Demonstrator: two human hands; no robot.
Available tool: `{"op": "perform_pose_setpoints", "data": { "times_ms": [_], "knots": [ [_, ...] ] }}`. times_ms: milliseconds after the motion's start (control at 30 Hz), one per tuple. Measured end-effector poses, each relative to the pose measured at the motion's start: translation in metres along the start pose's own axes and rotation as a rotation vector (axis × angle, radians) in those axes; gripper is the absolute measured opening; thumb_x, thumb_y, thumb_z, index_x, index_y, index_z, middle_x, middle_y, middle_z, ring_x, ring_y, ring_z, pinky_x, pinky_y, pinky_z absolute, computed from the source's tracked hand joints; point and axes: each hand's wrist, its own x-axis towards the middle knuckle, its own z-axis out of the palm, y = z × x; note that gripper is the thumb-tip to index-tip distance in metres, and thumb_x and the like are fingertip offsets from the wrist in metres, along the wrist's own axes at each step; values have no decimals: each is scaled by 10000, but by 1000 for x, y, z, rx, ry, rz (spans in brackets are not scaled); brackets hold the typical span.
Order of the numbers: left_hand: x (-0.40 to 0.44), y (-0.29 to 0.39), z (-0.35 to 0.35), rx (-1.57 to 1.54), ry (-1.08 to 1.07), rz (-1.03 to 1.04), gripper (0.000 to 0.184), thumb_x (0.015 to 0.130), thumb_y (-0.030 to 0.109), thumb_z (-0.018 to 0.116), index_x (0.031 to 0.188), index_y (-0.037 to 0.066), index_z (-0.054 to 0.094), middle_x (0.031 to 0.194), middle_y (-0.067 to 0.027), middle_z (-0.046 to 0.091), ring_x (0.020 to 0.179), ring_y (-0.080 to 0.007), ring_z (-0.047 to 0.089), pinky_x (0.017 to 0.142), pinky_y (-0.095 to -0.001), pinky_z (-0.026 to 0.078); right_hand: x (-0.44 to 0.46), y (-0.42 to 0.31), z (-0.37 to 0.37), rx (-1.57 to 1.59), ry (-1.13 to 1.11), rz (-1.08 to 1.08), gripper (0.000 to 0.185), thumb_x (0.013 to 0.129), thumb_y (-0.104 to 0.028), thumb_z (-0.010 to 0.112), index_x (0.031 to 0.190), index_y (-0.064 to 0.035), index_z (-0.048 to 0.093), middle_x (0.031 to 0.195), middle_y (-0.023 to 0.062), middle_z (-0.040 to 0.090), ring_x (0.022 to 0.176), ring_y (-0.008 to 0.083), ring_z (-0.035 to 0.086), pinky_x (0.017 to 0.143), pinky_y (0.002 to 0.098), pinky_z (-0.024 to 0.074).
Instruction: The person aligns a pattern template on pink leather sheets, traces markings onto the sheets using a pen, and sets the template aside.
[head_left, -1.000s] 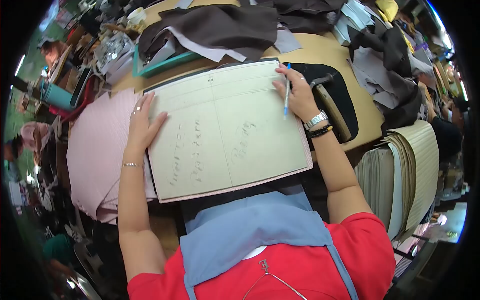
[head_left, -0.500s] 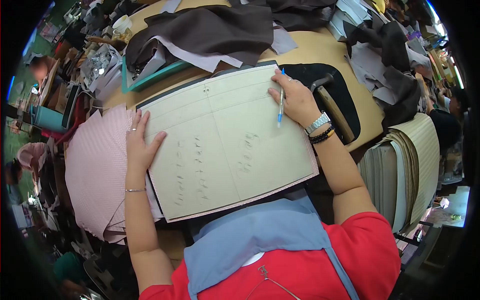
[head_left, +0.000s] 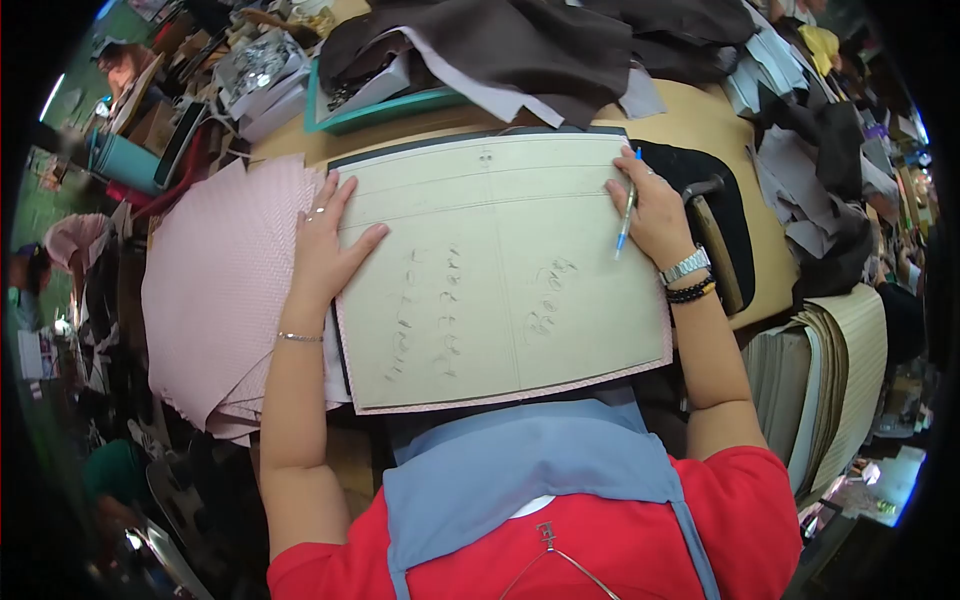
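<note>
A pale card pattern (head_left: 510, 270) with ruled lines and handwritten marks lies in front of me. Pink textured material shows along its lower edge and dark material along its top edge. My left hand (head_left: 328, 245) rests flat on the card's left edge, fingers spread, beside a fanned stack of pink textured sheets (head_left: 215, 290). At the card's upper right corner, my right hand (head_left: 655, 212) holds a blue-tipped clear pen (head_left: 627, 218), slanting down over the card. Some of the right fingers touch the card's edge.
A hammer (head_left: 722, 250) lies on a black pad (head_left: 690, 165) right of my right hand. Behind the card are a teal tray (head_left: 400, 108) and dark brown sheets (head_left: 500, 50). Stacked large sheets (head_left: 815, 370) stand at the right. A person (head_left: 75, 240) is bent over at far left.
The whole view has shifted, so the card, hands and table appear farther right. Both hands keep their places on the card, and the pen stays in my right hand.
</note>
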Motion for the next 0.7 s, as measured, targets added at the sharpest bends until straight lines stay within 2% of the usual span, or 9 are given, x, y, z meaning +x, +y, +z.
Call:
{"op": "perform_pose_setpoints", "data": {
  "times_ms": [133, 167, 367, 467, 567, 700],
  "knots": [
    [-1, -1, 1, 15, 17, -13, 756, 751, 522, 723, 1342, 96, 521, 1495, -166, 377, 1368, -326, 377, 1098, -611, 215, 1, -3, -1, 12, -15, 1, 330, 889, -240, 631, 1133, -22, 592, 1257, 195, 589, 1014, 380, 618, 858, 418, 502],
    [-1, -1, 0, 15, 18, -14, 754, 746, 528, 726, 1331, 94, 533, 1489, -165, 387, 1364, -324, 384, 1098, -609, 218, 2, -5, -2, 35, -42, 48, 325, 887, -230, 634, 1132, -21, 591, 1261, 193, 587, 1011, 382, 619, 854, 418, 504],
    [-4, 8, -4, -28, 49, -58, 721, 731, 538, 734, 1275, 90, 581, 1443, -155, 449, 1320, -320, 441, 1094, -594, 252, 2, -4, 0, 37, -15, -8, 324, 889, -195, 639, 1158, -25, 579, 1264, 173, 596, 971, 352, 637, 832, 394, 514],
    [-4, 10, -7, -36, 39, -45, 710, 738, 438, 769, 1301, 61, 556, 1434, -194, 451, 1289, -340, 475, 1091, -527, 292, 2, -6, -1, 25, -26, -3, 334, 890, -190, 641, 1173, -25, 572, 1264, 164, 600, 982, 344, 639, 841, 387, 514],
    [-5, 12, -8, -26, 35, -50, 698, 747, 445, 756, 1304, 75, 555, 1434, -186, 452, 1282, -333, 480, 1079, -568, 292, 2, -3, 0, 13, -19, -13, 336, 891, -192, 641, 1173, -24, 570, 1273, 161, 596, 993, 346, 637, 849, 387, 514],
    [-6, 31, -17, 233, -50, -94, 656, 826, 448, 666, 1357, 103, 495, 1480, -182, 379, 1347, -364, 382, 1078, -610, 266, 2, -6, -2, -10, -29, -6, 355, 894, -210, 636, 1190, -26, 570, 1239, 159, 615, 1003, 347, 634, 849, 389, 514]
  ]
}}
